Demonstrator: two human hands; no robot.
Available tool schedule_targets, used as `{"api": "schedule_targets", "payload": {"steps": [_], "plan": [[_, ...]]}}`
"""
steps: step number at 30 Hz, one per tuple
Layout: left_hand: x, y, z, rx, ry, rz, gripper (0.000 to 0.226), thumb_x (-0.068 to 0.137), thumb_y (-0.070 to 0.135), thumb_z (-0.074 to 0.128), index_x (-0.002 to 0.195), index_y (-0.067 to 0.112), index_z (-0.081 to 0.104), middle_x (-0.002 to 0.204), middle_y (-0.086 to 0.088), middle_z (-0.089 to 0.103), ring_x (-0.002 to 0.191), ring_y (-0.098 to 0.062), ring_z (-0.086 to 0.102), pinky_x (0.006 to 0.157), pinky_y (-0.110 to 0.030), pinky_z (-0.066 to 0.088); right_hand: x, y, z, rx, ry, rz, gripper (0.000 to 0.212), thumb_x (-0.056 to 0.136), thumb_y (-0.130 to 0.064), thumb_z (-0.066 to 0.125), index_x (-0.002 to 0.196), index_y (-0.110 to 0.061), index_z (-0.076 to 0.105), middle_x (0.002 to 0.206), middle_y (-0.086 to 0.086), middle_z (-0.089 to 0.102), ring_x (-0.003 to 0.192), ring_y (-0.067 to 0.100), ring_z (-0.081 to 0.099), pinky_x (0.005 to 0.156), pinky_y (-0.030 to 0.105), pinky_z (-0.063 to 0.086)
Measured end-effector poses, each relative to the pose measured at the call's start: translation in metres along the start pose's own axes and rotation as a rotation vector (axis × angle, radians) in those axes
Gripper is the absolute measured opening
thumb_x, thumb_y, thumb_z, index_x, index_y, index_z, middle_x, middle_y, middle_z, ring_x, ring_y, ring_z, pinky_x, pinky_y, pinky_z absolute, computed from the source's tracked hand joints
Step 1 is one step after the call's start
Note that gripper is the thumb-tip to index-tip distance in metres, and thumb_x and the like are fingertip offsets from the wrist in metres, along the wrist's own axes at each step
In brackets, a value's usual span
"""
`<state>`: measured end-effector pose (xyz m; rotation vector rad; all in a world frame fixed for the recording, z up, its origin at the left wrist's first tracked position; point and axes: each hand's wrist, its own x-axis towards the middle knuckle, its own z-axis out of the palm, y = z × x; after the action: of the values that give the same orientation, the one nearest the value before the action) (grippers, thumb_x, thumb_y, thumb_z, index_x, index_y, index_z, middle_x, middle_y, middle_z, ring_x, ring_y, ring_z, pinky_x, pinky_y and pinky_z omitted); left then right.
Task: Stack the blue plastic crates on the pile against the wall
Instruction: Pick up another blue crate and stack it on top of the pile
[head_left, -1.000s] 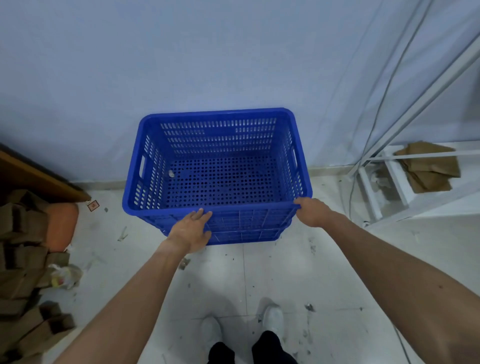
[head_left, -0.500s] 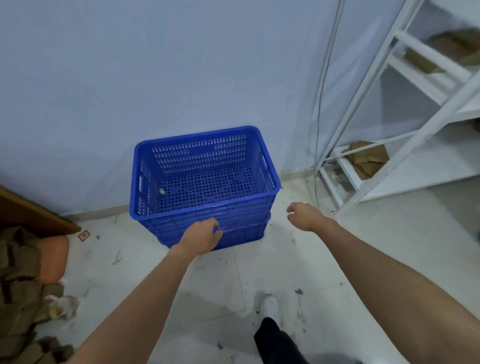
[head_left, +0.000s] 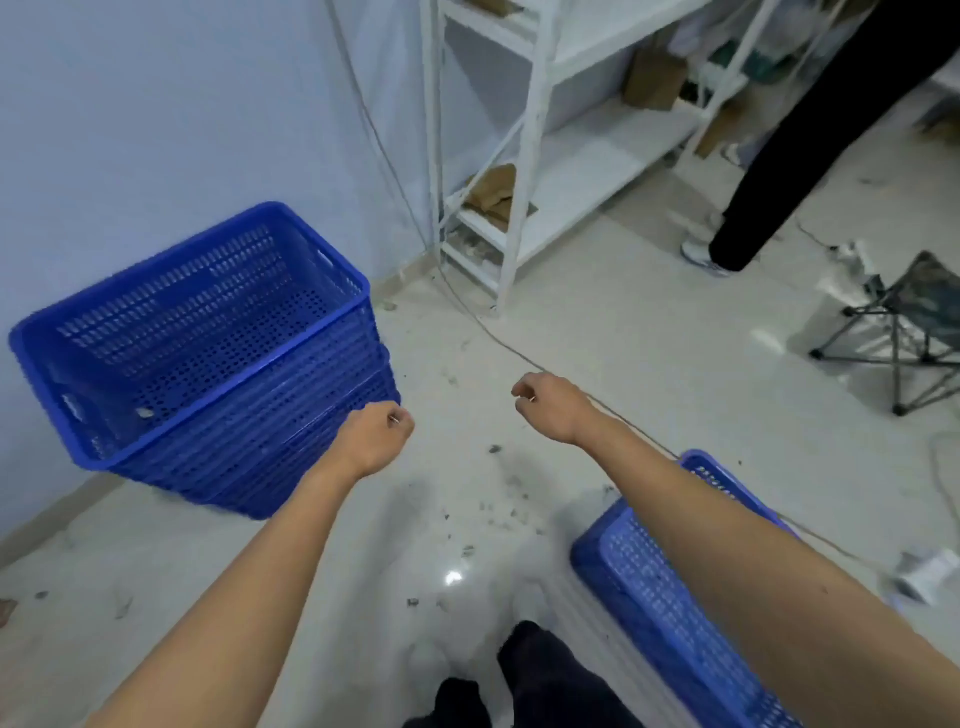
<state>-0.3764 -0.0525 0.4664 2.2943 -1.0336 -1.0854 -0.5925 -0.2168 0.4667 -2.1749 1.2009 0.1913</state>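
Observation:
The pile of nested blue crates (head_left: 218, 364) stands on the floor against the pale wall at the left. My left hand (head_left: 371, 439) hovers just off its near right corner, fingers curled, holding nothing. My right hand (head_left: 550, 408) hangs over bare floor to the right, fingers loosely curled and empty. Another blue crate (head_left: 670, 597) lies on the floor at the lower right, partly hidden under my right forearm.
A white metal shelf rack (head_left: 524, 156) with cardboard pieces stands right of the pile. A cable (head_left: 498, 343) runs across the floor. Another person's dark-trousered leg (head_left: 810, 135) is at the upper right. A folding stool (head_left: 904, 332) sits at the right edge. Debris litters the floor.
Both hands have come off the crate pile. My view has swung right, so the pile now sits at the left and a second crate appears at the lower right.

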Motion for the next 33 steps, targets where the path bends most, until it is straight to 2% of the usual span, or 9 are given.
{"api": "schedule_targets", "payload": {"steps": [3,6,9,16,18,21,27,30,33], "plan": [[-0.009,0.042,0.049,-0.032,-0.117,0.043,0.018,0.093,0.028,0.053,0.088,0.024,0.07,0.092,0.004,0.075,0.087,-0.016,0.072,0.082,-0.038,0.058,-0.049,0.06,-0.01,0.108,0.062,0.112,0.029,0.091,-0.028,0.049,0.115,-0.022,0.064,0.118,0.0,0.068,0.11,0.023,0.06,0.093,0.034,0.047],[-0.023,0.088,0.108,-0.081,-0.239,0.066,0.019,0.095,0.029,0.054,0.093,0.02,0.071,0.094,0.003,0.076,0.084,-0.012,0.073,0.078,-0.031,0.056,-0.101,0.131,-0.019,0.214,0.118,0.239,0.027,0.091,-0.03,0.048,0.112,-0.026,0.065,0.111,0.0,0.069,0.1,0.02,0.062,0.088,0.033,0.049],[-0.037,0.126,0.179,-0.118,-0.335,0.057,0.022,0.094,0.029,0.053,0.095,0.018,0.073,0.09,0.004,0.078,0.08,-0.012,0.075,0.083,-0.033,0.054,-0.156,0.209,-0.025,0.288,0.157,0.345,0.024,0.093,-0.031,0.047,0.109,-0.025,0.064,0.104,-0.003,0.068,0.096,0.02,0.063,0.085,0.034,0.05],[-0.085,0.192,0.371,0.014,-0.554,-0.012,0.022,0.093,0.024,0.054,0.099,0.011,0.072,0.091,-0.003,0.078,0.08,-0.018,0.075,0.073,-0.027,0.051,-0.282,0.399,-0.009,0.332,0.216,0.551,0.023,0.095,-0.029,0.044,0.078,-0.024,0.057,0.072,-0.005,0.063,0.07,0.019,0.059,0.071,0.036,0.049],[-0.1,0.202,0.422,0.061,-0.627,-0.05,0.023,0.093,0.024,0.055,0.101,0.009,0.071,0.094,-0.005,0.078,0.08,-0.019,0.074,0.075,-0.029,0.051,-0.312,0.447,-0.003,0.352,0.204,0.597,0.02,0.094,-0.024,0.047,0.077,-0.023,0.057,0.073,-0.004,0.063,0.07,0.02,0.059,0.068,0.034,0.047],[-0.114,0.209,0.493,0.141,-0.707,-0.101,0.024,0.094,0.025,0.054,0.1,0.008,0.069,0.096,-0.008,0.076,0.077,-0.019,0.071,0.076,-0.031,0.05,-0.344,0.512,0.006,0.384,0.145,0.676,0.018,0.095,-0.024,0.048,0.089,-0.016,0.062,0.088,0.004,0.068,0.081,0.025,0.062,0.071,0.036,0.049],[-0.103,0.177,0.617,0.254,-0.787,-0.271,0.021,0.092,0.024,0.055,0.1,0.008,0.068,0.094,-0.012,0.077,0.071,-0.019,0.069,0.072,-0.032,0.049,-0.35,0.617,0.042,0.376,0.121,0.763,0.022,0.096,-0.026,0.045,0.094,-0.014,0.064,0.094,0.008,0.069,0.087,0.028,0.065,0.078,0.04,0.054],[-0.076,0.137,0.669,0.222,-0.765,-0.445,0.024,0.094,0.026,0.055,0.107,0.007,0.064,0.089,-0.013,0.073,0.07,-0.024,0.068,0.081,-0.037,0.054,-0.328,0.657,0.073,0.328,0.136,0.766,0.023,0.096,-0.022,0.047,0.096,-0.008,0.066,0.095,0.011,0.07,0.086,0.03,0.065,0.078,0.042,0.055],[-0.042,0.096,0.711,0.136,-0.69,-0.575,0.041,0.092,0.038,0.058,0.107,0.001,0.061,0.084,-0.013,0.073,0.069,-0.027,0.069,0.084,-0.043,0.054,-0.297,0.696,0.117,0.309,0.151,0.755,0.024,0.096,-0.026,0.047,0.098,-0.01,0.065,0.101,0.009,0.067,0.089,0.029,0.063,0.079,0.042,0.054]]}}
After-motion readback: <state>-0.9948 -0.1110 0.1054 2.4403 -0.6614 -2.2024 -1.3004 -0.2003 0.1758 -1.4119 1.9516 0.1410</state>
